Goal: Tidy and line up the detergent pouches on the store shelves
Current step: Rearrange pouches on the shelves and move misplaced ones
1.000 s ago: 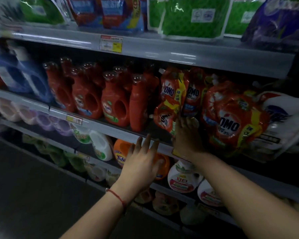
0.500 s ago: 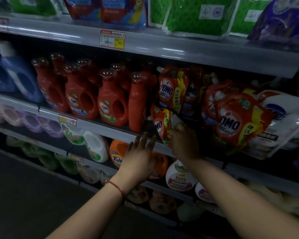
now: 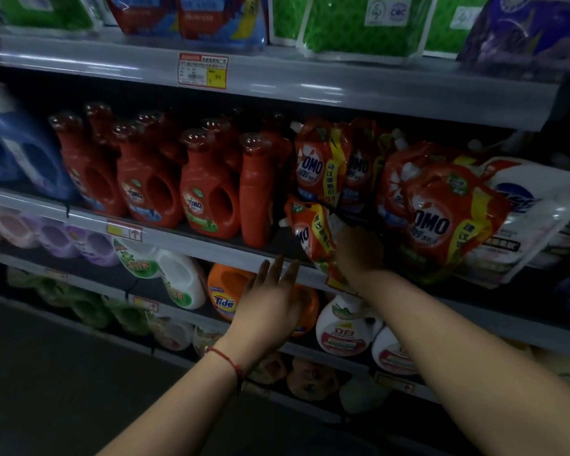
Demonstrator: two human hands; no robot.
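Dim store shelves stand in front of me, and the middle shelf (image 3: 191,240) carries red OMO bottles (image 3: 208,195) on its left part and red OMO pouches on its right part. My right hand (image 3: 359,250) grips one small pouch (image 3: 311,236) at the front edge of this shelf, with the fingers closed on its right side. This pouch is tilted: its long axis runs from the spout end at upper left down to the bottom at lower right, and the bottom hangs a little over the shelf lip. Just behind and above it one pouch stands upright (image 3: 321,162), and to the right a big pouch (image 3: 441,218) leans forward.

My left hand (image 3: 272,302) is wide, with straight fingers, and holds nothing. It hovers below and to the left of the tilted pouch, in front of the lower shelf where an orange Tide bottle (image 3: 226,291) stands. The fingertips point up toward the pouch, near it but apart from it.

I judge that the pouch must turn upright and go back into the gap between the bottles and the standing pouches. My right hand is the nearer one; the left can support from the lower left side.
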